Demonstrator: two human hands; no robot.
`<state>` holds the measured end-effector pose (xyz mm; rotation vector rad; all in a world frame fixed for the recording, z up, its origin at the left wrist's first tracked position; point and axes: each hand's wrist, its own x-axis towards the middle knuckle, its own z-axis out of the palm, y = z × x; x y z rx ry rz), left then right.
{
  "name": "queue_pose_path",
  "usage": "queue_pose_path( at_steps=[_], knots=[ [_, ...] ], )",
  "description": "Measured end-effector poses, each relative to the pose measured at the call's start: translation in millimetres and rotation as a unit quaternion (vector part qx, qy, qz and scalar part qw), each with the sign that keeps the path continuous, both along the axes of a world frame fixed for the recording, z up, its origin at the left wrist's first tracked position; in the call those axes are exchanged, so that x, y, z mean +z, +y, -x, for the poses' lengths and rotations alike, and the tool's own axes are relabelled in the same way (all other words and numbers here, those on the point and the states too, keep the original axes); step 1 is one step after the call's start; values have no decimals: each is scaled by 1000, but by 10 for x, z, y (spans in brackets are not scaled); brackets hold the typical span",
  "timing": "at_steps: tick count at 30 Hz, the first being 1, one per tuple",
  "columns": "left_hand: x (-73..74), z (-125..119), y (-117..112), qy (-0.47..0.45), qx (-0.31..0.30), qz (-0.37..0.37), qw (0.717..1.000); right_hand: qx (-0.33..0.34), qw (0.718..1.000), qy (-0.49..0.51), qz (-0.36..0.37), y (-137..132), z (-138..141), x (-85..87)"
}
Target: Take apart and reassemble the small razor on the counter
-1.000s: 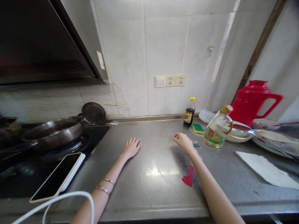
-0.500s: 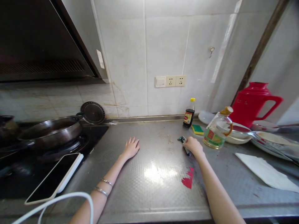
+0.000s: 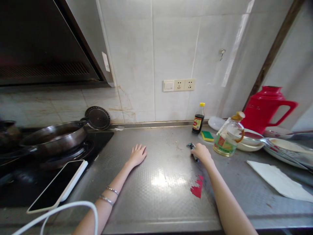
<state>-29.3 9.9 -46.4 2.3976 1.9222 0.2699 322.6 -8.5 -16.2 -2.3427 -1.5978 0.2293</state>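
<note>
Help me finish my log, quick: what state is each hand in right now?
Left hand: open, palm down on the counter.
Right hand: closed on what looks like a peeler.

The sponge [image 3: 207, 136] lies on the counter [image 3: 168, 163]. Just in front of the sponge, the right hand [image 3: 202, 153] grips a tool [image 3: 190, 146]; well left of it, the left hand [image 3: 137, 155] rests palm down. Behind and left of the sponge stands the bottle [image 3: 197, 124]; right of it, the jug [image 3: 225, 143] and, farther, the thermos [image 3: 262, 109].
</note>
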Motion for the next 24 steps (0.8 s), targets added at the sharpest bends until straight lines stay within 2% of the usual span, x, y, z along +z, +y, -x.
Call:
queue_pose_path(
  at_steps=[2, 5, 8, 11, 14, 17, 21, 24],
  knots=[
    [13, -10, -11, -14, -4, -6, 1000, 12, 997, 69, -25, 8, 24, 41],
    [83, -63, -47, -57, 2, -45, 997, 51, 979, 195, -43, 16, 127, 126],
    [238, -178, -121, -129, 32, -109, 985, 85, 956, 274, -55, -2, 307, 229],
    [427, -346, -239, -210, -13, -127, 969, 117, 920, 367, -78, -56, 524, 336],
    [561, -537, -389, -273, -51, -90, 957, 145, 905, 389, -93, -127, 745, 421],
    [619, -711, -535, -290, -74, -61, 952, 168, 897, 395, -110, -188, 945, 467],
    [651, -855, -660, -278, -83, -47, 956, 186, 881, 420, -116, -232, 1142, 469],
    [663, -889, -679, -247, -67, -38, 966, 202, 873, 428, -119, -239, 1222, 442]
  ],
)
